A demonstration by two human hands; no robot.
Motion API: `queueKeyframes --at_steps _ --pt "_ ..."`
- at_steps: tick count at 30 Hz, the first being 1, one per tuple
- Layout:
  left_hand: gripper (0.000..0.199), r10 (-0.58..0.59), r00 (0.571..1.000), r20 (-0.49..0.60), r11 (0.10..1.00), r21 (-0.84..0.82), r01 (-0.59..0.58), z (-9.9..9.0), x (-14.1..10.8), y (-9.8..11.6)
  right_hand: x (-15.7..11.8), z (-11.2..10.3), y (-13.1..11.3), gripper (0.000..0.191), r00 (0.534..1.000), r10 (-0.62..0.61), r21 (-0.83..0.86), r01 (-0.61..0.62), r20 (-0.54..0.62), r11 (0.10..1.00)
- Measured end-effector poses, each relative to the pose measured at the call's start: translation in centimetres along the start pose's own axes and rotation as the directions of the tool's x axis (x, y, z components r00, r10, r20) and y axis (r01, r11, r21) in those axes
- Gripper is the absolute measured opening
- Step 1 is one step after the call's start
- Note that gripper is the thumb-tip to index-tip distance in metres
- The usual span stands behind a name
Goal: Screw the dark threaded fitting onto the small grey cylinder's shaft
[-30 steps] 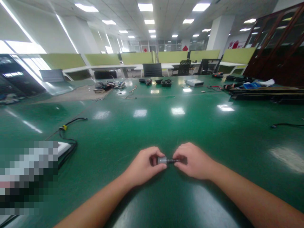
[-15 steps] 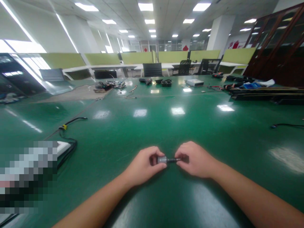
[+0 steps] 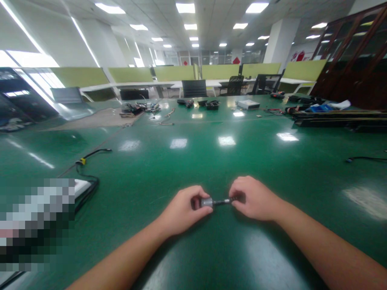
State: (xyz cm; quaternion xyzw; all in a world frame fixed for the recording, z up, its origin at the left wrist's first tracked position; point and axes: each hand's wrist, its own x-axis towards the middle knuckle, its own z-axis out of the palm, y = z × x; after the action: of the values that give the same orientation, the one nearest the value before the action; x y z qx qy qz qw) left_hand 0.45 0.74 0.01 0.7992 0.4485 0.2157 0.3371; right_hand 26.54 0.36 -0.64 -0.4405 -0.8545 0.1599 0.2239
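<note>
My left hand (image 3: 192, 210) is closed around a short grey metal cylinder (image 3: 207, 202), with thumb and fingers on its sides. From the cylinder's right end a thin dark rod (image 3: 220, 202) reaches across the gap towards my right hand (image 3: 252, 198). Thumb and fingertips of the right hand pinch the rod's far end, where a bright section shows just before a dark tip. Fingers partly cover that tip, and I cannot tell whether rod and cylinder are one piece. Both hands are low over the green tabletop (image 3: 193, 165).
At the left lie a pixelated block (image 3: 36, 217) and a black cable (image 3: 96, 179) with a yellow band. Another cable (image 3: 367, 160) is at the right edge. Black bars (image 3: 335, 119), a white box (image 3: 248, 104) and small tools (image 3: 186, 103) stand farther back.
My right hand has moved slightly right and up, away from the left hand. More of the rod shows between them, including the bright section. The left hand stays nearly still.
</note>
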Motion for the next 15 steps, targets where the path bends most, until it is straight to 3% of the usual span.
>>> queueKeyframes --at_steps 6,15 --pt "0.02 0.004 1.0 0.007 1.0 0.0 -0.004 -0.07 -0.07 -0.14 0.05 -0.44 0.73 0.008 0.999 0.045 0.016 -0.045 0.002 0.999" --pt "0.021 0.0 1.0 0.007 1.0 -0.013 0.0 0.04 0.03 -0.28 -0.12 -0.27 -0.19 0.008 0.999 0.014 0.053 -0.015 0.03 0.998"
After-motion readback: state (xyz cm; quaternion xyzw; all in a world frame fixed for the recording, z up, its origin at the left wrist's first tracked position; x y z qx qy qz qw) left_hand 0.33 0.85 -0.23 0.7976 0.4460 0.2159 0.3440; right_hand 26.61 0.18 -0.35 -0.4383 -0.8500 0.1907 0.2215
